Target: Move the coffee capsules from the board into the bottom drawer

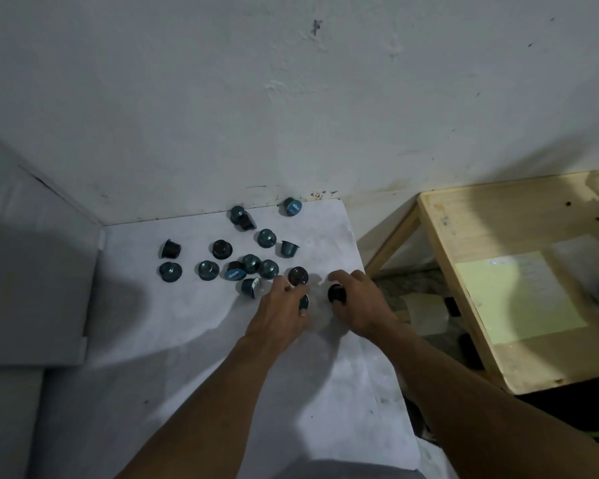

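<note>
Left hand point(280, 311) pinches a teal capsule point(304, 301), right hand point(355, 305) clamps a dark capsule point(337, 293); lift both straight up, clear of the neighbours on the board point(194, 326).

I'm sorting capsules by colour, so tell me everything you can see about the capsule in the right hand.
The capsule in the right hand is small, dark and glossy, nearly black, and looks like moulded plastic or foil. It is round, with a domed end toward the camera. The right hand pinches it between thumb and fingers, at or just above the white board near its right edge. No other capsule touches it. Any label is hidden.
</note>
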